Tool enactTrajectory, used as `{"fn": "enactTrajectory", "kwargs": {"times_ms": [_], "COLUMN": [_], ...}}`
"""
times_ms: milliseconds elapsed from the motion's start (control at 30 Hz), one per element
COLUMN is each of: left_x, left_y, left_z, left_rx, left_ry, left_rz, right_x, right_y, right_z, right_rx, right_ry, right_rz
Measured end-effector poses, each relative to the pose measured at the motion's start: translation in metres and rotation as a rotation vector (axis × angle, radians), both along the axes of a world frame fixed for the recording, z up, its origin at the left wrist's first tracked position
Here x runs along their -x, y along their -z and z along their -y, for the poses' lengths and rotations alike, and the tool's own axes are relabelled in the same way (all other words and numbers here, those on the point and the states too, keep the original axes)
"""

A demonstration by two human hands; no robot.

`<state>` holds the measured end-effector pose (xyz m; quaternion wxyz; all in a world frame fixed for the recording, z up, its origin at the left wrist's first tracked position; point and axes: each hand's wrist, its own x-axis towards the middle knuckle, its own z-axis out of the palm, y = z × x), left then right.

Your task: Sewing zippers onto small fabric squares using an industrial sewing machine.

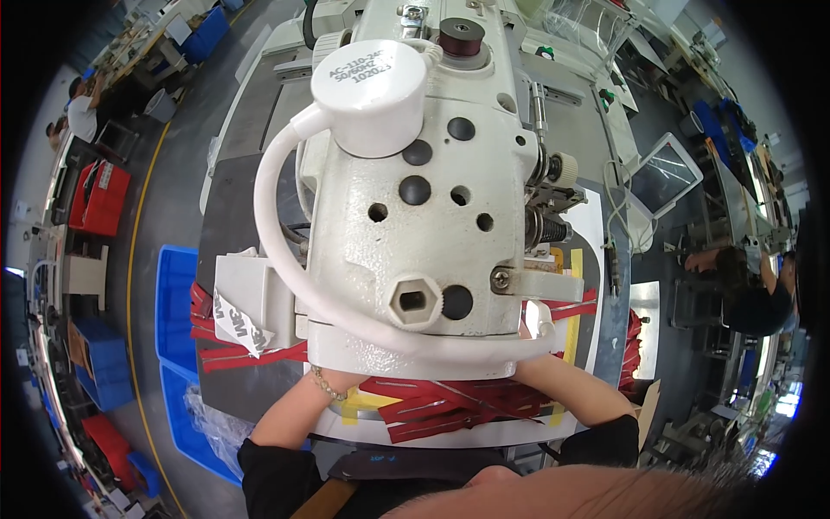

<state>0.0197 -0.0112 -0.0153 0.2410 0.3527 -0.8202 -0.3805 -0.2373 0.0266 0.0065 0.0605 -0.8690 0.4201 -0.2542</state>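
A big white sewing machine head [406, 251] fills the middle and blocks the view of its needle area. Both forearms reach in under its near end. My left hand [347, 379], below a wrist with a beaded bracelet [328, 386], is mostly covered, its fingers hidden. On the other side my right hand [526, 369] disappears behind the machine too, so its fingers cannot be seen. Between my wrists lies a pile of red zippers [450, 406] on the white table edge. More red zipper strips [255, 355] stick out at the left, and others [562, 308] at the right.
Blue bins [173, 303] with clear plastic film [220, 424] stand left of the table. A white cylindrical fitting [367, 95] with a thick cord rises from the machine, near a dark red thread spool [462, 39]. A screen [666, 177] stands right. People work at benches on both sides.
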Motion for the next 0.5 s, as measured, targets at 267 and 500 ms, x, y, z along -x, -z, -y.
{"fn": "enactTrajectory", "kwargs": {"times_ms": [267, 500], "left_x": [-0.002, -0.010], "left_y": [0.006, 0.011], "left_z": [0.023, 0.032], "left_rx": [0.017, 0.036], "left_ry": [0.030, 0.076], "left_rz": [0.022, 0.038], "right_x": [0.003, 0.002], "right_y": [-0.003, -0.002], "right_z": [0.008, 0.009], "right_rx": [0.055, 0.060], "right_ry": [-0.080, -0.089], "right_rz": [-0.131, -0.084]}}
